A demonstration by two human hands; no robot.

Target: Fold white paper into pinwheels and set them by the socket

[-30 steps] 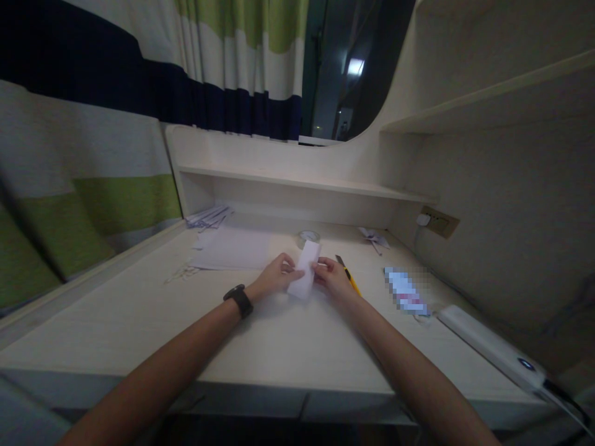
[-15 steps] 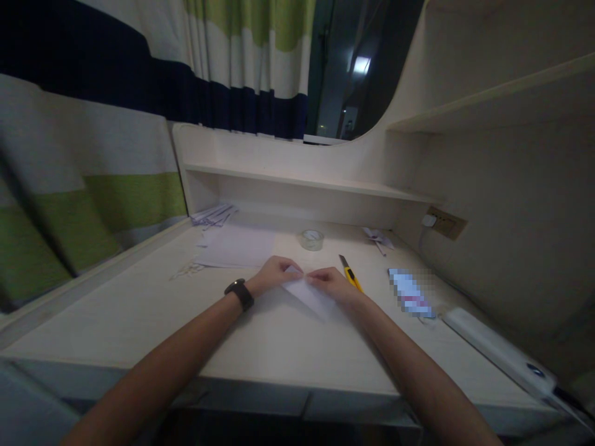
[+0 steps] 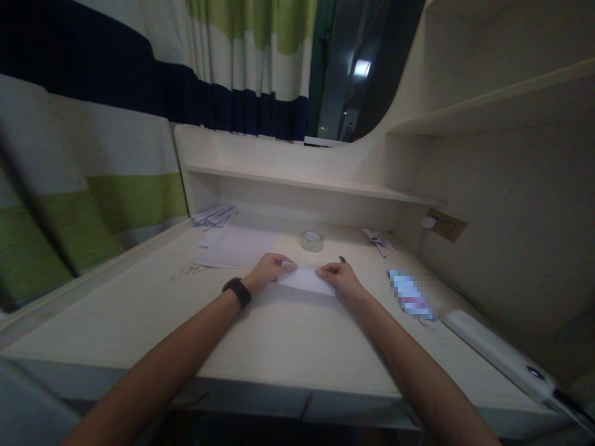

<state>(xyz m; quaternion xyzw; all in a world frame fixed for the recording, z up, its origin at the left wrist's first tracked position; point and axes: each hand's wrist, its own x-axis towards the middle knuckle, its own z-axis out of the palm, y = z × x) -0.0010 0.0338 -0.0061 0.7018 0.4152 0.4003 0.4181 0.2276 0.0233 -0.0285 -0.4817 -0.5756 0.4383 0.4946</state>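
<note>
A: What is held by the hands?

B: A small folded paper [image 3: 307,280] is pinned flat on the desk [image 3: 288,334]. Its left end is pressed by the curled fingers of the left hand [image 3: 268,271], and its right end by the fingertips of the right hand [image 3: 338,278]. Both hands are partly closed on the paper; it is pressed down, not lifted.

A: How far is the folding judged to be?

B: At least one fold seems to be made already, because the paper is seen as a narrow strip lying between the two hands. The edge is probably being flattened now. No finished shape can be recognised, so more folds are likely left.

A: What is found around the hands?

B: Just behind the right hand only the dark tip of a cutter [image 3: 343,259] is visible. A roll of tape [image 3: 312,240] is placed a little beyond both hands. Flat sheets [image 3: 237,246] are lying beyond the left hand. Well to the right of the right hand a small packet [image 3: 409,293] is seen, blurred.
</note>
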